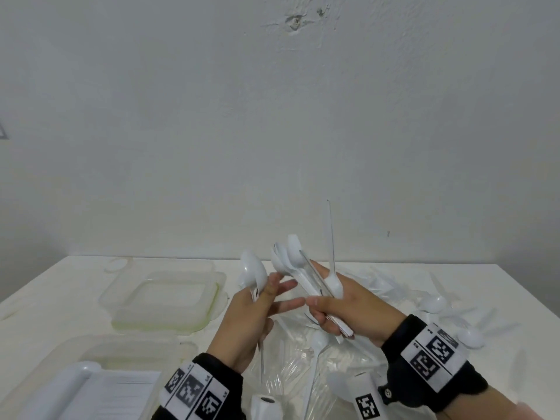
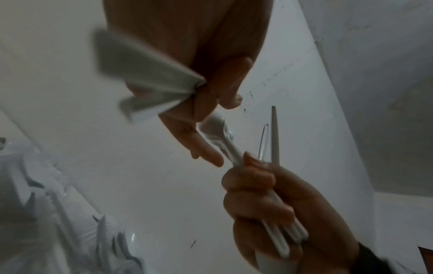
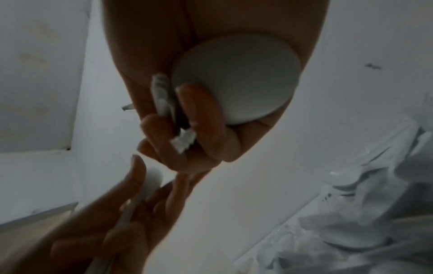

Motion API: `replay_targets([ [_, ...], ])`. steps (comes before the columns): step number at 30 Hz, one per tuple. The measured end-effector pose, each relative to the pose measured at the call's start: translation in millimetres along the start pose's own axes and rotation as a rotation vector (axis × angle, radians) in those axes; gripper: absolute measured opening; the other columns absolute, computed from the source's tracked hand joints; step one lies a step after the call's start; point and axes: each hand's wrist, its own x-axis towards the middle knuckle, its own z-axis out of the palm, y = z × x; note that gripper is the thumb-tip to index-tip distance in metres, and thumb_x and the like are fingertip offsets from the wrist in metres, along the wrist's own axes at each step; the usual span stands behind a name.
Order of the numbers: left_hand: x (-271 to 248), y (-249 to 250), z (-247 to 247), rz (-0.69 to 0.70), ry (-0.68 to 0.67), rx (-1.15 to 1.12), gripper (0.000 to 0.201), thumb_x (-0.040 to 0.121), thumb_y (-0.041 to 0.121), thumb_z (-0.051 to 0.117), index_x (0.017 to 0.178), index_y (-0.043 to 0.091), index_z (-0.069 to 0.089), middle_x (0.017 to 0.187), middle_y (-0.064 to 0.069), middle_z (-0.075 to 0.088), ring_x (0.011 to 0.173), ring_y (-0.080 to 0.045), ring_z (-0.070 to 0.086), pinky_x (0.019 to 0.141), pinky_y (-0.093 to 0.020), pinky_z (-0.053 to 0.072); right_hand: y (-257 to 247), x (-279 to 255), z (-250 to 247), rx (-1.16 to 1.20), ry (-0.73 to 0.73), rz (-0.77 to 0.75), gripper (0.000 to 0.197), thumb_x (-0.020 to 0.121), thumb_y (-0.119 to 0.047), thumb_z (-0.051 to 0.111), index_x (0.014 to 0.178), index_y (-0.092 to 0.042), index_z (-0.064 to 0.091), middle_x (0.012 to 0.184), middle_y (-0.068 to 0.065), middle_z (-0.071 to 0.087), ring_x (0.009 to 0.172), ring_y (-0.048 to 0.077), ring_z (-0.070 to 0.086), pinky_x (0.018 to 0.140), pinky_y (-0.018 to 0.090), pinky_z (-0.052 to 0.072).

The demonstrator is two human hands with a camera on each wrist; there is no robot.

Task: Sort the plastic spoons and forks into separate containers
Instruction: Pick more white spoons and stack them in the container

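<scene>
Above the white table (image 1: 54,286), the right hand (image 1: 348,307) grips a fanned bundle of white plastic spoons (image 1: 291,262), bowls up. Close beside it, the left hand (image 1: 245,316) holds one white plastic spoon (image 1: 253,269), fingers extended toward the bundle. Two clear rectangular plastic containers sit left: the far one (image 1: 163,295) looks empty, the near one (image 1: 100,386) holds white cutlery handles. Loose white cutlery (image 1: 439,304) lies at right.

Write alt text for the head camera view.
Right hand grips a bundle of white plastic spoons; left hand holds one spoon beside it. A clear container sits left on the white table.
</scene>
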Motion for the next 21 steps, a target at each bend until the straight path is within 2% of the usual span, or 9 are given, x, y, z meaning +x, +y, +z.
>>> replay_targets([
  [2, 3.1, 2.1, -1.3, 0.026, -0.022, 0.012, 0.037, 0.097, 0.037, 0.048, 0.115, 0.01, 0.065, 0.108, -0.002, 0.074, 0.098, -0.02, 0.072, 0.036, -0.012, 0.032, 2.7, -4.4, 4.6, -0.034, -0.035, 0.001, 0.059, 0.096, -0.01, 0.053, 0.132, -0.055, 0.04, 0.064, -0.003, 0.059, 0.048, 0.015, 0.044, 0.05, 0.031, 0.032],
  [4, 5.4, -0.1, -0.6, 0.048, -0.022, 0.043, 0.044, 0.091, 0.042, 0.052, 0.113, 0.008, 0.066, 0.104, -0.004, 0.075, 0.095, -0.02, 0.072, 0.04, -0.018, 0.029, 4.6, -7.0, 9.0, -0.064, -0.061, 0.0, 0.059, 0.095, -0.016, 0.055, 0.122, -0.067, 0.042, 0.065, 0.0, 0.059, 0.049, 0.017, 0.047, 0.051, 0.031, 0.035],
  [7, 6.8, -6.1, 0.8, 0.041, 0.003, 0.053, 0.049, 0.083, 0.048, 0.056, 0.11, 0.008, 0.068, 0.099, -0.007, 0.076, 0.087, -0.017, 0.073, 0.046, -0.025, 0.028, 2.2, -10.7, 11.4, -0.113, -0.07, 0.035, 0.063, 0.097, -0.018, 0.054, 0.11, -0.078, 0.04, 0.069, 0.002, 0.062, 0.053, 0.017, 0.055, 0.043, 0.025, 0.034],
  [9, 6.7, -8.7, 0.4, 0.025, 0.001, 0.078, 0.045, 0.085, 0.045, 0.058, 0.107, 0.008, 0.068, 0.094, -0.006, 0.076, 0.081, -0.014, 0.072, 0.047, -0.026, 0.027, 0.5, -13.1, 11.6, -0.138, -0.099, 0.049, 0.063, 0.097, -0.019, 0.054, 0.118, -0.075, 0.036, 0.072, 0.003, 0.064, 0.056, 0.018, 0.06, 0.04, 0.024, 0.034],
  [11, 5.6, -8.8, -1.2, 0.012, -0.02, 0.098, 0.044, 0.084, 0.045, 0.06, 0.105, 0.007, 0.069, 0.091, -0.006, 0.076, 0.08, -0.014, 0.068, 0.045, -0.022, 0.025, 1.3, -14.7, 12.4, -0.152, -0.123, 0.068, 0.06, 0.097, -0.02, 0.054, 0.127, -0.067, 0.031, 0.075, 0.003, 0.066, 0.062, 0.02, 0.064, 0.04, 0.025, 0.034],
  [14, 4.7, -8.9, -2.9, 0.006, -0.06, 0.11, 0.049, 0.08, 0.047, 0.06, 0.104, 0.005, 0.069, 0.093, -0.006, 0.076, 0.08, -0.015, 0.067, 0.042, -0.019, 0.022, 3.8, -16.3, 16.0, -0.158, -0.096, 0.071, 0.059, 0.096, -0.022, 0.056, 0.122, -0.069, 0.031, 0.081, 0.005, 0.07, 0.069, 0.022, 0.067, 0.041, 0.021, 0.035],
  [16, 3.7, -9.2, -2.6, 0.003, -0.064, 0.122, 0.05, 0.081, 0.047, 0.06, 0.104, 0.004, 0.069, 0.093, -0.006, 0.076, 0.079, -0.016, 0.067, 0.04, -0.017, 0.023, 4.3, -16.4, 19.2, -0.142, -0.06, 0.058, 0.055, 0.096, -0.019, 0.058, 0.123, -0.061, 0.035, 0.086, 0.01, 0.071, 0.074, 0.025, 0.067, 0.043, 0.014, 0.038],
  [18, 2.0, -10.3, -1.3, -0.005, -0.054, 0.125, 0.048, 0.081, 0.046, 0.059, 0.104, 0.004, 0.069, 0.091, -0.004, 0.076, 0.079, -0.014, 0.07, 0.038, -0.017, 0.024, 8.4, -16.2, 21.5, -0.111, -0.038, 0.05, 0.055, 0.096, -0.013, 0.057, 0.128, -0.052, 0.036, 0.087, 0.012, 0.07, 0.071, 0.026, 0.065, 0.046, 0.009, 0.04],
  [21, -0.7, -10.5, 1.5, -0.005, -0.051, 0.126, 0.046, 0.083, 0.045, 0.058, 0.106, 0.007, 0.068, 0.096, -0.005, 0.076, 0.091, -0.019, 0.073, 0.037, -0.017, 0.024, 16.8, -16.3, 22.1, -0.114, -0.011, 0.053, 0.054, 0.096, -0.01, 0.055, 0.132, -0.047, 0.038, 0.076, 0.007, 0.066, 0.06, 0.02, 0.06, 0.047, 0.013, 0.042],
])
